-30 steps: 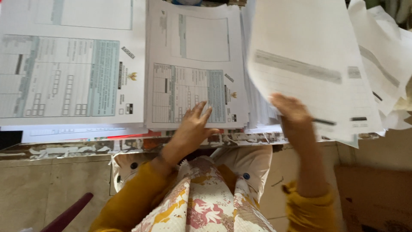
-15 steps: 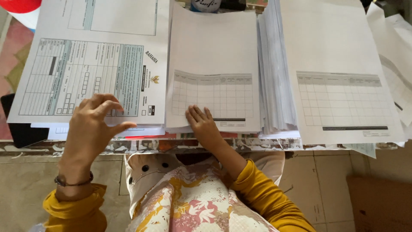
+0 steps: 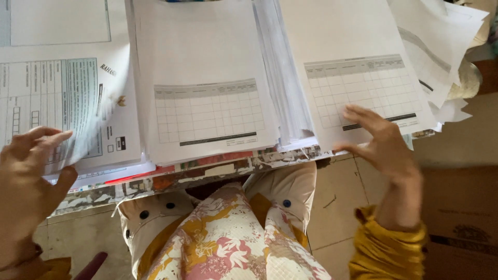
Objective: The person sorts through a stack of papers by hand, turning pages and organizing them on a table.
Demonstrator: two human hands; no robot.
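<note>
Three stacks of paper lie side by side on a table. My left hand (image 3: 28, 179) pinches the near right corner of the top sheet of the left stack (image 3: 62, 103), a printed form with a greenish table, and that sheet curls upward. The middle stack (image 3: 205, 98) is topped by a white sheet with an empty grid. Over the near edge of the right stack (image 3: 358, 78), which shows the same grid sheet, my right hand (image 3: 386, 148) hovers with fingers spread, its fingertips touching the paper. Both sleeves are mustard yellow.
The table's worn front edge (image 3: 207, 171) runs across the view above my lap in floral cloth (image 3: 228, 238). Loose sheets (image 3: 441, 46) fan out at the far right. A brown cardboard box (image 3: 461, 218) stands on the tiled floor (image 3: 342, 202) to the right.
My right hand has gone from the middle stack to the right stack. My left hand has slid left and nearer, lifting the corner of the left form. The view has moved closer.
</note>
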